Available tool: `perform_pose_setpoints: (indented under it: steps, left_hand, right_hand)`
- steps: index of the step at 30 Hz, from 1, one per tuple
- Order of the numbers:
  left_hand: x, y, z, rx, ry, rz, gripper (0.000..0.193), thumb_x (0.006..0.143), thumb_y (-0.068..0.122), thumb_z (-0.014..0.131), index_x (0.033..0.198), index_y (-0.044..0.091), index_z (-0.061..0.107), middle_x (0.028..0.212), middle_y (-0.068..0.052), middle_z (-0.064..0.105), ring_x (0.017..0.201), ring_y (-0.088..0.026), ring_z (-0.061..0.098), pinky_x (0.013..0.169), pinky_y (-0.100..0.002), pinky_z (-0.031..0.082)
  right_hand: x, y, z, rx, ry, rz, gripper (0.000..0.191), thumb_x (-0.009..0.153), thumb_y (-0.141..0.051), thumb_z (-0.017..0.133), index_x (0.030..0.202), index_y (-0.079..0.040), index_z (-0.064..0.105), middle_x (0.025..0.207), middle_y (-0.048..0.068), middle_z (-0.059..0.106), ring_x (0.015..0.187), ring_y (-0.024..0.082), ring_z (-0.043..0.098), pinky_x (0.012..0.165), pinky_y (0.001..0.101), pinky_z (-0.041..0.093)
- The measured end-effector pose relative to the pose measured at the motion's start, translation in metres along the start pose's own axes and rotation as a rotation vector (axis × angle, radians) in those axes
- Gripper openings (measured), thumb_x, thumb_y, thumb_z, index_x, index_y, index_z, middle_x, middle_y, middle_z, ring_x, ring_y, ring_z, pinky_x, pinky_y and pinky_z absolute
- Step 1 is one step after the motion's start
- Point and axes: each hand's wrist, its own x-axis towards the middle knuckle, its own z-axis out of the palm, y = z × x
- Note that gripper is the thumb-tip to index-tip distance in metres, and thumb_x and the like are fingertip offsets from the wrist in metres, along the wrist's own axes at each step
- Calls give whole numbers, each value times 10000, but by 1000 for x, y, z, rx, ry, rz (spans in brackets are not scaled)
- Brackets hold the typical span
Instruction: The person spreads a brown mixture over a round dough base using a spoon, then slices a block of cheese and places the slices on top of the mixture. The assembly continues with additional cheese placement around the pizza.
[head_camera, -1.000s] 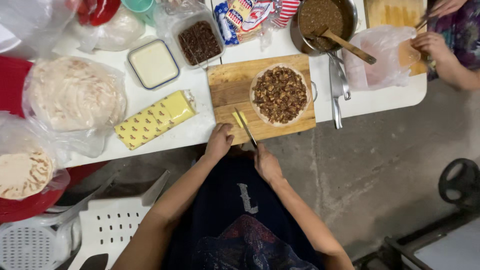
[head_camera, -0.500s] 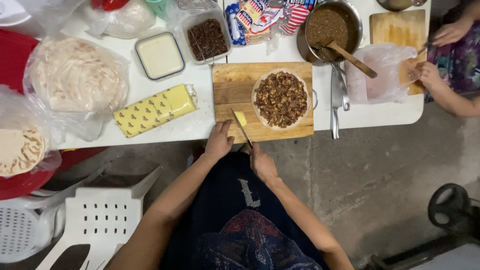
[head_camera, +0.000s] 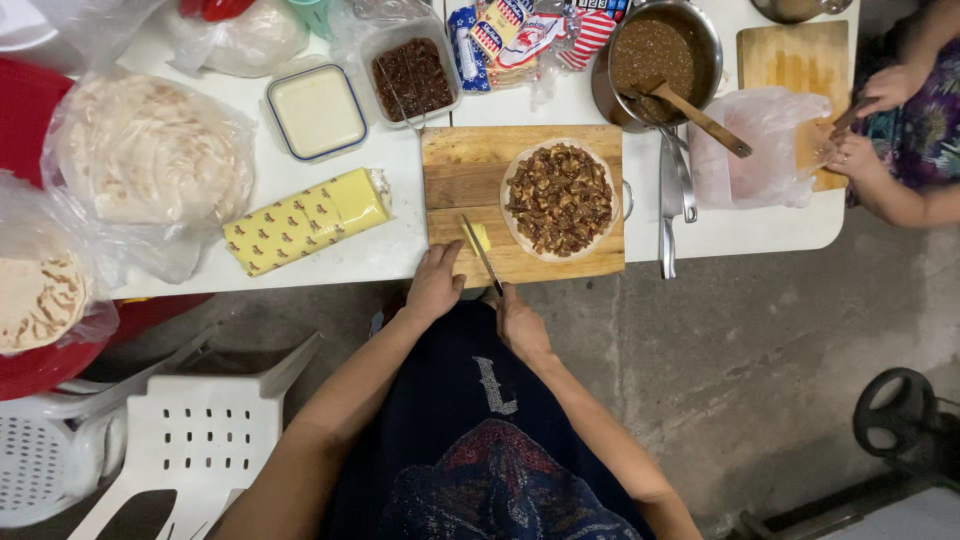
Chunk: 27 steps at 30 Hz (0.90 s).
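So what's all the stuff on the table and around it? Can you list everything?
cutting board: 1, light wood, table middle
topped tortilla: 1, pale with brown chunks, on that board
cheese piece: 1, yellow, on the board by the knife
knife: 1, dark blade, over the cheese piece
cheese block: 1, yellow wrapper, left of the board
tortilla stacks: 2, pale, in clear bags at left
tubs: 2, one cream, one brown filling, behind the board
pot: 1, metal, brown filling, wooden spoon inside
tongs: 1, metal, right of the board
second board: 1, wood, far right, by another person's hands
chair: 1, white plastic, lower left
left hand: grip resting at the board's edge
right hand: grip on the knife handle
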Motion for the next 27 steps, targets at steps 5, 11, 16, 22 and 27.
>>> perform_pose_setpoints:
  steps: [5,11,16,22,27]
  left_hand:
    - [0,0,1,8,8,10,709,871,114,709,1516,45,424,1343,-182,500,1274,-371,485,1134,-440,386]
    - [1,2,0,2,-9,6,724,865,112,707,1524,54,412,1356,-177,491,1273,-369,480,1126,-439,382]
    - [0,3,-2,1,-24,-2,737,863,112,705,1534,62,406,1347,-173,495,1267,-365,487,1131,-438,385]
    - [0,2,-1,8,-16,10,731,858,114,708,1526,58,414,1350,-181,494,1274,-375,482,1136,-443,383]
    - [1,-3,2,4,-21,12,727,865,102,696,1530,52,407,1393,-178,485,1279,-374,477,1137,-445,371]
  right_hand:
    - [-2,-1,-1,4,43,-30,370,1028,-218,449,1355,-46,428,1114,325,672,953,536,656,832,599,506]
    - [-3,-1,0,-38,43,-33,369,1021,-195,441,1356,-39,432,1126,326,673,952,537,657,828,596,515]
    - [-2,-1,1,-39,48,-52,389,1019,-203,446,1365,-29,412,1116,324,674,934,532,667,814,590,522]
    - [0,-1,2,-57,28,-8,340,1021,-205,448,1314,-34,430,1081,315,685,941,520,673,819,590,523]
    - [-2,-4,0,-28,30,-17,319,1012,-187,447,1298,-46,442,1073,316,681,948,523,666,826,587,520]
